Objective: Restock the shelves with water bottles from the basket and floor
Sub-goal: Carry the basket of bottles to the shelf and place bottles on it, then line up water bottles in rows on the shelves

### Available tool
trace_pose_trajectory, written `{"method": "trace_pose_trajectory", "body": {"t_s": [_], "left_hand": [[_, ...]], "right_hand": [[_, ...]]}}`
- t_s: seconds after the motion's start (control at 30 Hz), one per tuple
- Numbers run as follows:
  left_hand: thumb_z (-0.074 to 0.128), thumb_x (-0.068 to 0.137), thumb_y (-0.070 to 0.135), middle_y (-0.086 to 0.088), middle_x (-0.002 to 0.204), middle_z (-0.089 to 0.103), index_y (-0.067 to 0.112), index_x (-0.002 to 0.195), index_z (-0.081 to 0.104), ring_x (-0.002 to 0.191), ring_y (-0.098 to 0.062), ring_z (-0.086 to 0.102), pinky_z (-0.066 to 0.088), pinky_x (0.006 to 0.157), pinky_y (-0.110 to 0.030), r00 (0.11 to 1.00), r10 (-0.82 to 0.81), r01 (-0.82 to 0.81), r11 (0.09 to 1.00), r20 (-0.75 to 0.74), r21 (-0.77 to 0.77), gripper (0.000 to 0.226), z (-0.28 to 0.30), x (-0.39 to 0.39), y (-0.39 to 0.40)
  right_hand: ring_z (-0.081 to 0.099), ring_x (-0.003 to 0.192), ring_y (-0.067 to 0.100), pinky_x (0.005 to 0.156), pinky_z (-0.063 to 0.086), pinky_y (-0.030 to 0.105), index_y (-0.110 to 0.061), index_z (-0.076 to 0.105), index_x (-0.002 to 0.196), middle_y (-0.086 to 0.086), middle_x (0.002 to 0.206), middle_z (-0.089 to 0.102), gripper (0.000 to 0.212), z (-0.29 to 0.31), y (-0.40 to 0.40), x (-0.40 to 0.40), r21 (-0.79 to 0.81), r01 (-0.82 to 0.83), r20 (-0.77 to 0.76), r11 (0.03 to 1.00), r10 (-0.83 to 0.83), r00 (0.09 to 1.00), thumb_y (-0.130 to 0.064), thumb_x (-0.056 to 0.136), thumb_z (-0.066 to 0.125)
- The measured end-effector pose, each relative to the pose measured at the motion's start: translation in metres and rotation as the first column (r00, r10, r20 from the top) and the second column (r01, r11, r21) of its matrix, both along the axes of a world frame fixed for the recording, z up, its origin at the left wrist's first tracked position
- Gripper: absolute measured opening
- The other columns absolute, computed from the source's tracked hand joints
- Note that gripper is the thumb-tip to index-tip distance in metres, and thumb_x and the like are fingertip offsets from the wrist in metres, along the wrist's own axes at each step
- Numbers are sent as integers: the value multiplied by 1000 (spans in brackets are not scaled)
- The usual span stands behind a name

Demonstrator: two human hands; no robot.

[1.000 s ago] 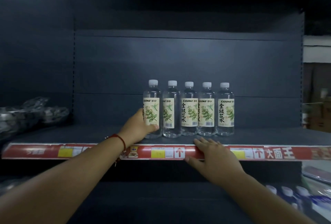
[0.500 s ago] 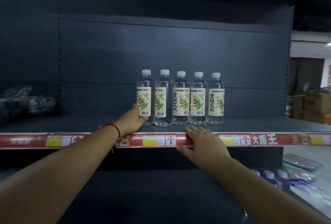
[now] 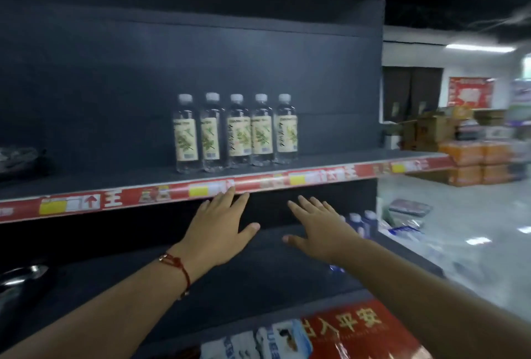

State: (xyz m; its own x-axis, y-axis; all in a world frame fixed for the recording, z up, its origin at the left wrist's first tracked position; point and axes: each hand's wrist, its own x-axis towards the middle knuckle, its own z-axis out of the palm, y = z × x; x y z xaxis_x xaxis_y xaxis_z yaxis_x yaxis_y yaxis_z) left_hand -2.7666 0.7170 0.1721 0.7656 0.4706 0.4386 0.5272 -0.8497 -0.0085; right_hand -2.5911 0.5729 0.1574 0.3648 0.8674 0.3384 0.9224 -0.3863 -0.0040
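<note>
Several clear water bottles (image 3: 237,131) with cream leaf labels and white caps stand in a row on the dark shelf (image 3: 330,162), behind its red price strip (image 3: 258,183). My left hand (image 3: 221,226), with a red cord on the wrist, hangs open below the strip, fingers spread, holding nothing. My right hand (image 3: 321,229) is open beside it, also empty, in front of the lower shelf. More bottles with white caps (image 3: 362,222) show at the right end of the lower level.
Wrapped goods (image 3: 17,157) lie at the shelf's far left. A shiny metal object (image 3: 20,275) sits at lower left. A red mat and packaged items (image 3: 344,333) lie below. Orange cartons (image 3: 474,163) and boxes stand on the grey floor at right.
My left hand let go of the leftmost bottle and dropped below the shelf edge. My right hand left the price strip and lowered too. The view swung right and down.
</note>
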Motion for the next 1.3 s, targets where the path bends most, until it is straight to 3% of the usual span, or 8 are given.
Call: {"method": "trace_pose_trajectory", "body": {"t_s": [0.3, 0.43, 0.63, 0.83, 0.97, 1.07, 1.17, 1.3], "left_hand": [[39, 95, 69, -9, 169, 5, 31, 161, 11, 155, -28, 12, 14, 124, -45, 870, -461, 433, 884, -176, -174, 81, -140, 119, -227], [44, 93, 69, -10, 169, 8, 33, 159, 17, 153, -29, 16, 17, 122, -44, 708, -669, 599, 738, -226, -310, 80, -210, 150, -370], [44, 96, 63, -13, 168, 7, 28, 160, 15, 153, -32, 14, 15, 122, -47, 350, -879, 758, 469, -325, -454, 78, -290, 148, -552], [42, 99, 60, -12, 169, 5, 28, 161, 13, 154, -34, 10, 11, 126, -49, 134, -899, 807, 343, -418, -480, 76, -356, 130, -633], [41, 101, 58, -13, 168, 9, 26, 160, 14, 154, -34, 11, 11, 125, -49, 52, -864, 805, 334, -501, -491, 73, -397, 125, -641], [41, 100, 57, -14, 167, 13, 25, 160, 16, 153, -34, 15, 13, 123, -50, 20, -855, 818, 312, -518, -484, 72, -411, 128, -647], [41, 101, 57, -14, 167, 12, 24, 160, 14, 153, -35, 14, 13, 124, -50, -30, -835, 799, 311, -550, -515, 73, -422, 129, -651], [40, 102, 56, -15, 167, 12, 23, 160, 14, 152, -36, 16, 15, 123, -50, -86, -802, 768, 325, -592, -552, 72, -429, 133, -655]], "right_hand": [[7, 152, 32, 123, 8, 45, -21, 11, 158, 9, 166, 6, 82, -156, -289, 28, -169, 465, -156, 869, -489, 858, -60, 95, 46], [6, 153, 32, 123, 7, 45, -25, 9, 158, 7, 167, 5, 85, -236, -448, 1, -273, 666, -232, 694, -720, 654, -66, 93, 44], [12, 151, 34, 122, 11, 48, -23, 11, 159, 10, 166, 8, 87, -343, -626, -79, -504, 785, -257, 360, -930, 261, -67, 91, 44], [8, 151, 38, 121, 6, 54, -22, 5, 158, 12, 166, 3, 90, -436, -685, -129, -669, 707, -331, 229, -944, -7, -66, 92, 45], [35, 143, 32, 114, 28, 50, -23, 13, 157, 9, 163, 22, 89, -481, -695, -139, -735, 646, -372, 209, -920, -126, -58, 88, 58], [50, 132, 25, 101, 47, 39, -15, 12, 157, 5, 162, 27, 98, -499, -692, -134, -723, 641, -444, 256, -884, -147, -52, 85, 66], [60, 119, 28, 88, 53, 37, -7, 21, 153, 12, 146, 47, 99, -513, -689, -123, -731, 653, -375, 196, -916, -144, -55, 82, 70], [62, 111, 27, 83, 52, 34, -5, 39, 139, 14, 132, 55, 69, -535, -684, -109, -723, 683, -256, 108, -959, -119, -41, 88, 68]]}}
